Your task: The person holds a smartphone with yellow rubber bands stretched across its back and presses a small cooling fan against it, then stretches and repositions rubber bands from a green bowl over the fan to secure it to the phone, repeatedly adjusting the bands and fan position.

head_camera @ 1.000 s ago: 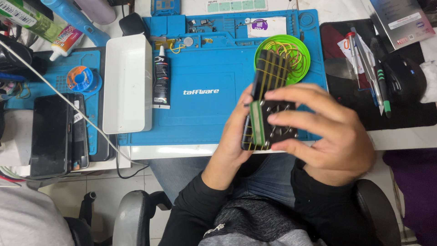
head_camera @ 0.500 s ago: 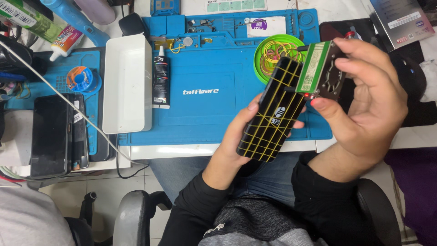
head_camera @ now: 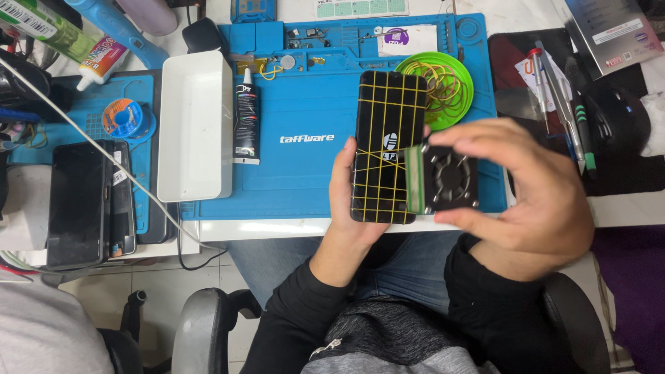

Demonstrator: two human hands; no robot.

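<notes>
From the head camera, your left hand (head_camera: 350, 197) grips a black phone (head_camera: 388, 142) wrapped in a grid of yellow rubber bands, fingers curled around its left edge and lower end, holding it upright above the blue mat (head_camera: 305, 104). Your right hand (head_camera: 523, 190) is closed around a small black fan block (head_camera: 447, 179) with a green edge, thumb below and fingers on top, and presses it against the phone's lower right side, so the two touch.

Just beyond your right hand's fingertips sits a green dish (head_camera: 457, 73) holding loose yellow rubber bands. Farther to the right of that hand, pens (head_camera: 561, 104) lie on a black pad. To the left of your left hand lie a black glue tube (head_camera: 246, 125) and, just past it, a white tray (head_camera: 194, 125). Well apart on that same side, two dark phones (head_camera: 86, 201) rest on the tabletop (head_camera: 263, 228), with a solder spool (head_camera: 123, 118) above them.
</notes>
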